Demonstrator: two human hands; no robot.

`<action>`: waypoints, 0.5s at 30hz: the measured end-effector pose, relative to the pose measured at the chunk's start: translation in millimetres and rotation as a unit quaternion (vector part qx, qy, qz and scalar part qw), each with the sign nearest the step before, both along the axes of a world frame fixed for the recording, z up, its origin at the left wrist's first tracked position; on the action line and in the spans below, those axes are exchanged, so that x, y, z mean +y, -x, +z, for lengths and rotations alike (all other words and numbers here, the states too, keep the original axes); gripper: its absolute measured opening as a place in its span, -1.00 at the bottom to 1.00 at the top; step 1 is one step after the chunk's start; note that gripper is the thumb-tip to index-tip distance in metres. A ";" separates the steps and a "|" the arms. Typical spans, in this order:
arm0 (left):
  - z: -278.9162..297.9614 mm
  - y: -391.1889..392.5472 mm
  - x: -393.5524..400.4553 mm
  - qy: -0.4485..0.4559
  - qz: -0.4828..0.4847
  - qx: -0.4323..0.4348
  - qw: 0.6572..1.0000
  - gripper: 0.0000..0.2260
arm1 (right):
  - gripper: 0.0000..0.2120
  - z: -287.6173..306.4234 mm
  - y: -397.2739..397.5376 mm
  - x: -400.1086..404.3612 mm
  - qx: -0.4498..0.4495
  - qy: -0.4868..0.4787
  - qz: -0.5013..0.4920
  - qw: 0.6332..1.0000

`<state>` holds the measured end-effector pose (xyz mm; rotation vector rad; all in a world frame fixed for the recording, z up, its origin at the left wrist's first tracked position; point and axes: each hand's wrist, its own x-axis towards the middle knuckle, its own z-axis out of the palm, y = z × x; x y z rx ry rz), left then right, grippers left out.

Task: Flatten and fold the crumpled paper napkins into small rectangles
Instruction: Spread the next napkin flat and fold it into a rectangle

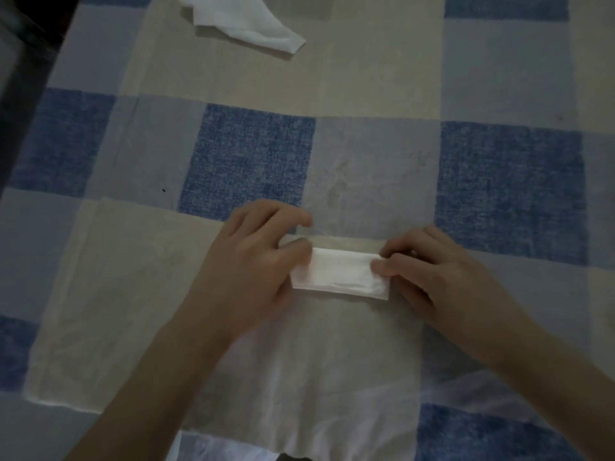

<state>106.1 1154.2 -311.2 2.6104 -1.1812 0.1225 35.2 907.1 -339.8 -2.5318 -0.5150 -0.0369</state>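
White folded napkin (339, 272), checked cloth (253, 161)

Pretty dim light here — just a blue, grey and beige checked cloth (259, 154) covering everything, dark edge (20, 78) at far left.

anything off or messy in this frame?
One crumpled napkin lies unflattened at the cloth's far edge. The folded napkin, held at its ends by left hand and right hand, looks neat. Checked cloth shows faint stains.
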 end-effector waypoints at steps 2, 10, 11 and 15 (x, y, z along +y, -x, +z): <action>9.9 10.7 -20.0 0.048 0.025 0.013 0.998 -0.83 | -0.72 -0.2 0.7 1.3 -0.004 0.001 -0.001 1.000; -32.1 38.1 -56.8 0.010 0.119 0.140 0.983 -0.53 | -0.72 1.3 0.9 3.2 0.006 0.003 -0.005 1.000; -35.0 38.9 -56.9 0.002 0.120 0.139 0.983 -0.52 | -0.72 1.1 0.7 3.5 0.010 -0.001 -0.006 1.000; -37.7 36.9 -49.1 -0.053 0.142 0.122 0.981 -0.50 | -0.80 0.0 0.6 -0.8 0.030 0.001 -0.001 1.000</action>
